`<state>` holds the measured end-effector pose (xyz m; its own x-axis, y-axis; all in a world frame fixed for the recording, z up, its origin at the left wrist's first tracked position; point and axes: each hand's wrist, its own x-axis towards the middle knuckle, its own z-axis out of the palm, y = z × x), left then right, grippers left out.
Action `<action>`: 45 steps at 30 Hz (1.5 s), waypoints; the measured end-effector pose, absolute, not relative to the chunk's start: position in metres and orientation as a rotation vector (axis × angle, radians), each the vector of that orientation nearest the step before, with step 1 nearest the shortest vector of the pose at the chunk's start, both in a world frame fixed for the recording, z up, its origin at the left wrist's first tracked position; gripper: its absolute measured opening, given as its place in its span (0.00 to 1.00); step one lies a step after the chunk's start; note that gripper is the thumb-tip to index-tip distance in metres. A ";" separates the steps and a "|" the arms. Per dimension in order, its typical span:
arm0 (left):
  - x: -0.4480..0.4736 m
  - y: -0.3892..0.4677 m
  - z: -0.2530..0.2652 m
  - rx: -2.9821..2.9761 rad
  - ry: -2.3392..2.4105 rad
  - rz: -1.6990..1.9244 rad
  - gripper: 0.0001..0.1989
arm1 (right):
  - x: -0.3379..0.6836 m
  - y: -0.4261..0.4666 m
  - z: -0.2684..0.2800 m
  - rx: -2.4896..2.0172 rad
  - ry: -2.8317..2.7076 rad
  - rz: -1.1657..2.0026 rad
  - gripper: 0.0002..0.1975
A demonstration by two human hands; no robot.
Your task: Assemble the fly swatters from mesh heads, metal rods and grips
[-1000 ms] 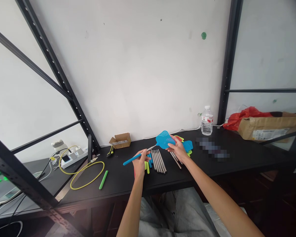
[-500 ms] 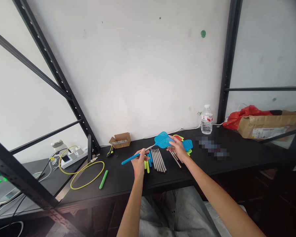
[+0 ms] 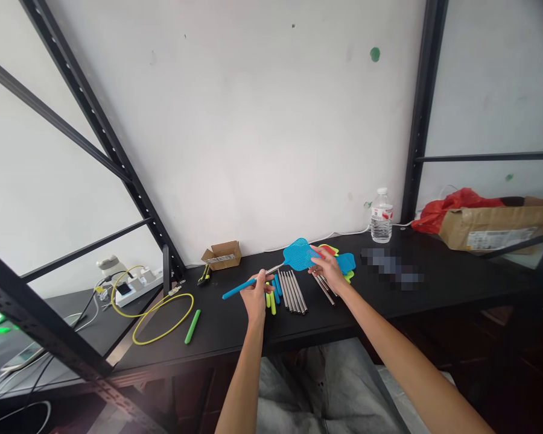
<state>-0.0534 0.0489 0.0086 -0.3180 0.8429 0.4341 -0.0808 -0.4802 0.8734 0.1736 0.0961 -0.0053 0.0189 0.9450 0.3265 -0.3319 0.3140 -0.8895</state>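
**Both hands closed on one blue fly swatter (image 3: 296, 255)**

Thumb and fingers of the left hand (image 3: 255, 294) wrap the swatter where its metal shaft (image 3: 275, 269) meets the blue handle (image 3: 236, 290); the right hand (image 3: 329, 270) pinches the outer edge of the mesh head (image 3: 299, 253). Held between them, the swatter sits over the far end of the row of metal rods (image 3: 293, 293), its handle slanting down to the left of that row.

Just left of the row lie blue tubes (image 3: 277, 287) and yellow-green tubes (image 3: 273, 303), partly hidden by the left hand; a green tube (image 3: 192, 327) lies well apart, further left. Right of the row are more rods (image 3: 324, 286), with other swatter heads (image 3: 346, 263) beyond them, partly covered by the right hand. Behind the row, a small open carton (image 3: 222, 256) stands to its left and a water bottle (image 3: 382, 217) to its right.
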 end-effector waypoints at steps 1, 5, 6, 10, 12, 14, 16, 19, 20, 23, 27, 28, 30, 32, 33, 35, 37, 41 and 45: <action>-0.053 0.049 0.009 1.277 1.033 1.863 0.17 | 0.174 0.096 -0.005 -0.705 -1.121 1.129 0.28; -0.053 0.048 0.009 1.312 1.044 1.870 0.18 | 0.174 0.095 -0.003 -0.709 -1.116 1.113 0.28; -0.053 0.048 0.009 1.318 1.046 1.877 0.18 | 0.174 0.095 -0.003 -0.708 -1.129 1.107 0.28; -0.054 0.047 0.008 1.359 1.058 1.884 0.19 | 0.174 0.097 -0.006 -0.716 -1.258 1.016 0.30; -0.054 0.047 0.007 1.377 1.061 1.871 0.19 | 0.174 0.098 -0.008 -0.727 -1.322 0.937 0.28; -0.055 0.047 0.007 1.389 1.056 1.858 0.19 | 0.174 0.099 -0.009 -0.733 -1.355 0.881 0.26; -0.055 0.046 0.007 1.392 1.040 1.853 0.19 | 0.173 0.099 -0.010 -0.730 -1.368 0.867 0.25; -0.054 0.046 0.007 1.387 0.998 1.850 0.20 | 0.173 0.098 -0.009 -0.713 -1.367 0.913 0.26; -0.053 0.046 0.008 1.386 0.985 1.848 0.20 | 0.173 0.097 -0.008 -0.709 -1.368 0.934 0.27; -0.051 0.046 0.008 1.393 0.958 1.834 0.20 | 0.172 0.097 -0.007 -0.705 -1.356 0.964 0.28; -0.051 0.049 0.008 1.405 0.916 1.811 0.19 | 0.171 0.097 -0.006 -0.701 -1.333 0.973 0.29; -0.051 0.050 0.007 1.407 0.904 1.805 0.18 | 0.171 0.097 -0.005 -0.696 -1.328 0.981 0.29; -0.051 0.051 0.007 1.411 0.886 1.796 0.18 | 0.171 0.097 -0.004 -0.690 -1.315 1.005 0.30; -0.051 0.051 0.006 1.423 0.880 1.785 0.19 | 0.171 0.096 -0.002 -0.692 -1.299 1.036 0.31; -0.050 0.051 0.006 1.431 0.879 1.779 0.19 | 0.171 0.095 -0.001 -0.695 -1.293 1.048 0.31; -0.049 0.050 0.007 1.449 0.880 1.769 0.19 | 0.172 0.095 0.000 -0.696 -1.279 1.063 0.32; -0.047 0.049 0.008 1.467 0.889 1.769 0.20 | 0.172 0.095 0.000 -0.696 -1.264 1.072 0.32; -0.045 0.045 0.011 1.485 0.911 1.772 0.21 | 0.172 0.095 0.000 -0.674 -1.236 1.109 0.32; -0.050 0.040 0.011 1.470 0.880 1.714 0.21 | 0.171 0.095 0.004 -0.589 -1.124 1.101 0.30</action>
<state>-0.0499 0.0399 0.0114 -0.1085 0.8514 0.5132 -0.0791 -0.5220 0.8493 0.1712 0.0950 0.0042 0.0267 0.9116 0.4103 -0.3915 0.3872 -0.8348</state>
